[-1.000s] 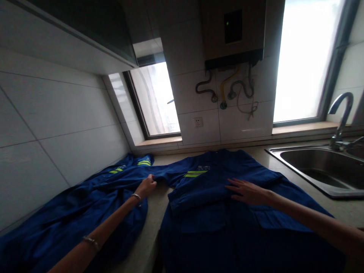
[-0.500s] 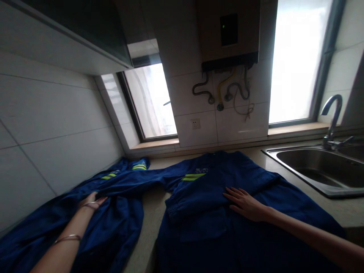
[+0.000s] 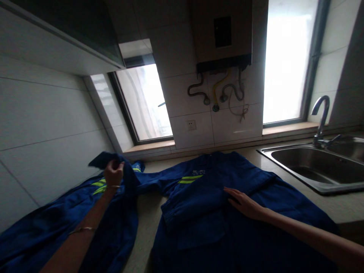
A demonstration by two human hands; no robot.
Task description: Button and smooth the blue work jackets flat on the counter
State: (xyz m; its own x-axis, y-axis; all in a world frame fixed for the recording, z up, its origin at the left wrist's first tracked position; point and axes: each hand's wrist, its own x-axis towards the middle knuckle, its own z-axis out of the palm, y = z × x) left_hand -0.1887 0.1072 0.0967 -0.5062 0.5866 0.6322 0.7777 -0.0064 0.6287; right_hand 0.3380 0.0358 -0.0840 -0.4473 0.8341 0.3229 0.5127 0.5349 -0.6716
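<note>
A dark blue work jacket with yellow-green stripes and small pale lettering on the chest lies spread on the counter. Its left-hand sleeve stretches across toward a second heap of blue clothing, which also has bright stripes. My left hand pinches the sleeve's far end and holds it raised above that heap, the cuff end flopping to the left. On the jacket's front rests my right hand, palm down with fingers stretched out, gripping nothing.
A steel sink with a tap is set into the stone counter at right. A wall cabinet overhangs the left side. A water heater with pipes and a socket are on the tiled wall between two windows.
My left hand has risen from the cloth and moved right and away from me, lifting the sleeve end. My right hand stays on the jacket. The view has shifted slightly right.
</note>
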